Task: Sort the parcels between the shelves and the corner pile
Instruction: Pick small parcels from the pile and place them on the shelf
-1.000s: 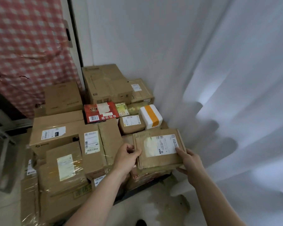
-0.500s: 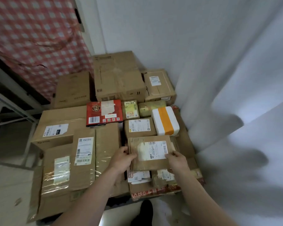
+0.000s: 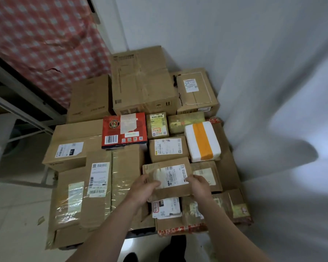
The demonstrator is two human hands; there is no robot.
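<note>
A flat brown parcel (image 3: 169, 174) with a white shipping label lies low over the front of the corner pile. My left hand (image 3: 143, 190) grips its left edge and my right hand (image 3: 198, 186) grips its right edge, thumbs on top. Around it sit a small labelled brown box (image 3: 168, 149), a white foam box with an orange stripe (image 3: 202, 141) and a red printed box (image 3: 124, 129). Beneath my hands lies a carton with a torn white label (image 3: 166, 208). Whether the held parcel touches the boxes under it I cannot tell.
Large cardboard cartons (image 3: 142, 80) fill the back of the corner, and taped cartons (image 3: 95, 188) stand at the left. A white curtain (image 3: 282, 129) hangs on the right. A red checked cloth (image 3: 40, 38) covers shelving at the upper left, with a metal frame (image 3: 23, 112) below.
Both hands have carried the flat parcel forward and down over the pile's front. My view has tilted down onto the boxes, and my fingers have shifted further onto the parcel's top.
</note>
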